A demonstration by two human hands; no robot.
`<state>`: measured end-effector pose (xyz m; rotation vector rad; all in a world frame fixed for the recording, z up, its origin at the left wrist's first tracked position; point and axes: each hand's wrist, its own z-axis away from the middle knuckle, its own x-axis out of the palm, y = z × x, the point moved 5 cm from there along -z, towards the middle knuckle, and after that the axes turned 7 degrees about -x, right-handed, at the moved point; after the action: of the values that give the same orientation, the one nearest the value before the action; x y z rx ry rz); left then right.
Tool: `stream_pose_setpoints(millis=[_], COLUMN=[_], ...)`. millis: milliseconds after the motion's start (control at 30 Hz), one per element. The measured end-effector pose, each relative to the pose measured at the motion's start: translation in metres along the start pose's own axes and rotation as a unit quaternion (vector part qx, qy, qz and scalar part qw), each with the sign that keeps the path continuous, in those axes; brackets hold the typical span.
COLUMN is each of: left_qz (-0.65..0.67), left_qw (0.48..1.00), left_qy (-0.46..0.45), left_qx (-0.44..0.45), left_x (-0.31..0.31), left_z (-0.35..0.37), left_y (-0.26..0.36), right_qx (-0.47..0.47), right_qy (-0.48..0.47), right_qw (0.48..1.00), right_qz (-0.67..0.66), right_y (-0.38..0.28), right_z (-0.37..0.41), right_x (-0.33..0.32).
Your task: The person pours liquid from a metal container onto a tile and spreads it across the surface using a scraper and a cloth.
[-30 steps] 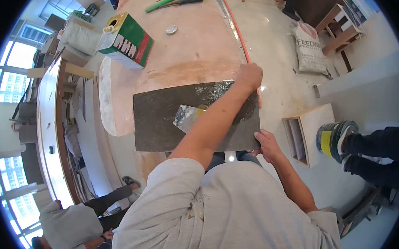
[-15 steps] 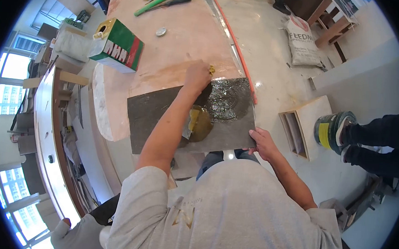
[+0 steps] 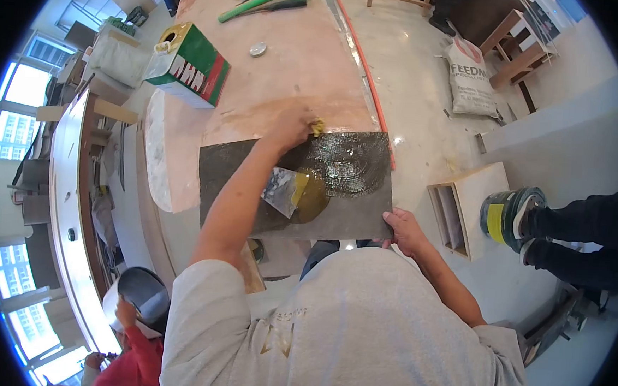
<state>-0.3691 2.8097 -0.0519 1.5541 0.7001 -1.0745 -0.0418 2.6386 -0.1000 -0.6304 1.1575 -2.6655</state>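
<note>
My left hand (image 3: pixel 290 127) is closed around a small crumpled yellow piece (image 3: pixel 317 127) at the far edge of a dark grey panel (image 3: pixel 234 206). A wet, glossy layer with curved streaks (image 3: pixel 350 164) covers the panel's far right part. Nearer to me, a thin metal plate (image 3: pixel 278 191) lies on the panel beside a round yellow-brown patch (image 3: pixel 312 199). My right hand (image 3: pixel 407 232) grips the panel's near right corner, its thumb on top.
The pinkish table (image 3: pixel 288 71) holds a green and white can (image 3: pixel 189 65), a round lid (image 3: pixel 258 49) and a green-handled tool (image 3: pixel 264 0). A wooden box (image 3: pixel 467 210), a bucket (image 3: pixel 509 216) and a sack (image 3: pixel 469 79) stand right. Other people are lower left and at right.
My left hand has moved slightly left along the panel's far edge with the yellow piece, uncovering more of the metal plate. A person in red has appeared at the lower left.
</note>
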Motion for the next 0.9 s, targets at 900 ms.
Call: stream_pose_setpoints(millis=[900], left_qz=[-0.007], left_qw=[0.996], left_qy=[0.065], left_qx=[-0.056], left_x=[0.02], left_z=[0.009], left_y=[0.01], right_qx=[0.013], right_qy=[0.01], right_qw=[1.0], right_qz=[0.023], right_y=[0.007], right_z=[0.017], right_x=[-0.003])
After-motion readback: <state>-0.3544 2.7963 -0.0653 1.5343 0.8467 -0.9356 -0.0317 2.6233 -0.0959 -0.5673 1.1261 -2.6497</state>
